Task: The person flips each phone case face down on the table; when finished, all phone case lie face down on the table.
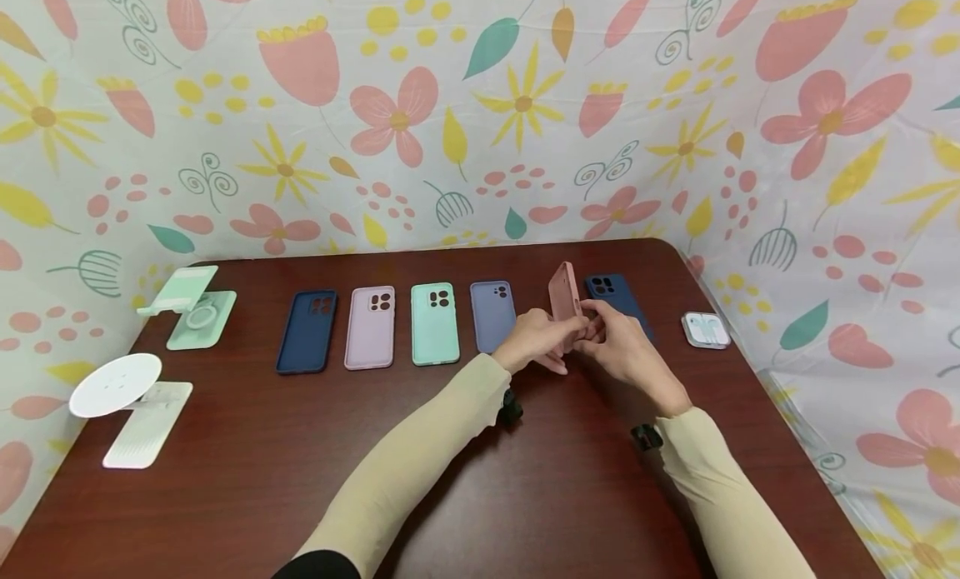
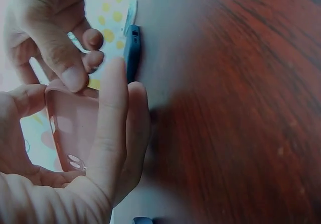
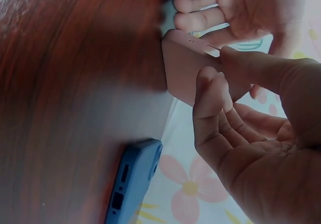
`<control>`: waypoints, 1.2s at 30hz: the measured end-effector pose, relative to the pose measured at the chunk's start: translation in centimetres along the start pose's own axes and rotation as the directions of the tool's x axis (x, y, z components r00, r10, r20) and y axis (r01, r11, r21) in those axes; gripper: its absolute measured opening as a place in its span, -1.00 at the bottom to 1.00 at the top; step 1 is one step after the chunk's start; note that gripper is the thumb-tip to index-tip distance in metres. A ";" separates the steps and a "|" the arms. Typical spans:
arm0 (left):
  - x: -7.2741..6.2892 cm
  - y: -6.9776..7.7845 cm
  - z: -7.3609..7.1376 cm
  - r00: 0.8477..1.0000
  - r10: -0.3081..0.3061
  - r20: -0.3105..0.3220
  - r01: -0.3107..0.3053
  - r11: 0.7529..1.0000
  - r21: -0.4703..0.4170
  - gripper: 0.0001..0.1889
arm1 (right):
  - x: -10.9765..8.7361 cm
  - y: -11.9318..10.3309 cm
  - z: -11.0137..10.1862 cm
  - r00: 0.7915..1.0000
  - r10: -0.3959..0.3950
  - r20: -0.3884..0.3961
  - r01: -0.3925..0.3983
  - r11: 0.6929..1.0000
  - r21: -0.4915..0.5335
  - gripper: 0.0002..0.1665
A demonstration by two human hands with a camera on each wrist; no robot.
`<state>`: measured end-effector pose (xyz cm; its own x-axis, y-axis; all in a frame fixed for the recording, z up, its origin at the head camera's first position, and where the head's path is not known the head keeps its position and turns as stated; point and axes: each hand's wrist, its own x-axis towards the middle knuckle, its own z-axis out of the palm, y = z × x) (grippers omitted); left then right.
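A pink phone case (image 1: pixel 565 291) stands tilted up off the table between my two hands, its inner side facing the left wrist camera. My left hand (image 1: pixel 536 337) holds it from the left, thumb at one edge and fingers along the other side. From the right, my right hand (image 1: pixel 621 343) pinches its lower end between thumb and fingers. Camera cutouts show at the far end of the pink phone case (image 2: pixel 75 128). In the right wrist view, the right hand (image 3: pixel 261 133) partly hides the case's back.
Phone cases lie in a row: dark blue (image 1: pixel 306 333), lilac (image 1: pixel 370 329), mint (image 1: pixel 434 325), periwinkle (image 1: pixel 491 312) and blue (image 1: pixel 617 296). A boxed pair of earphones (image 1: pixel 706 331) is at the right edge. A green stand (image 1: pixel 201 321) and white stand (image 1: pixel 150 425) occupy the left.
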<state>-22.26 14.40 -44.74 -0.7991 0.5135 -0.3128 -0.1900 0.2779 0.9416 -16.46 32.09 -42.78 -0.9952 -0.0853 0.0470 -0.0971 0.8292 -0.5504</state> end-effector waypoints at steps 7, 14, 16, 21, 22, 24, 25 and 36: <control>-0.1 0.1 -0.5 0.999 -0.015 0.029 0.017 0.997 -0.077 -0.54 | 0.5 0.4 0.6 1.000 -0.002 0.028 0.003 1.000 -0.011 -0.15; -0.6 0.6 -0.5 0.990 0.063 -0.127 -0.066 0.998 -0.019 -0.56 | 1.1 0.8 1.1 0.996 0.021 0.082 -0.025 0.999 0.038 -0.26; -0.8 0.9 -0.4 0.979 0.105 -0.175 -0.097 0.994 0.050 -0.55 | 1.2 1.0 1.3 0.995 0.025 0.097 -0.030 0.998 0.055 -0.31; -1.2 1.5 -0.3 0.953 0.186 -0.240 -0.148 0.974 0.170 -0.59 | 1.5 1.4 1.7 0.992 0.019 0.125 -0.029 0.997 0.078 -0.40; -1.3 1.5 -0.2 0.950 0.193 -0.244 -0.153 0.973 0.173 -0.59 | 1.6 1.4 1.8 0.991 0.021 0.131 -0.032 0.996 0.083 -0.42; -1.4 1.6 -0.2 0.947 0.202 -0.249 -0.160 0.971 0.181 -0.60 | 1.7 1.5 1.9 0.989 0.030 0.145 -0.044 0.995 0.095 -0.46; -1.5 1.7 -0.3 0.947 0.203 -0.250 -0.161 0.971 0.179 -0.61 | 1.7 1.5 1.9 0.988 0.034 0.153 -0.050 0.994 0.102 -0.48; -2.3 1.7 -0.6 0.936 0.222 -0.274 -0.169 0.964 0.206 -0.66 | 2.1 1.2 1.9 0.974 0.075 0.215 -0.106 0.986 0.133 -0.37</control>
<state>-21.07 13.23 -42.36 -0.9462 0.3199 -0.0494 0.0689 0.3481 0.9349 -18.67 31.84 -44.97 -0.9747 -0.1393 -0.1749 0.0104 0.7530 -0.6579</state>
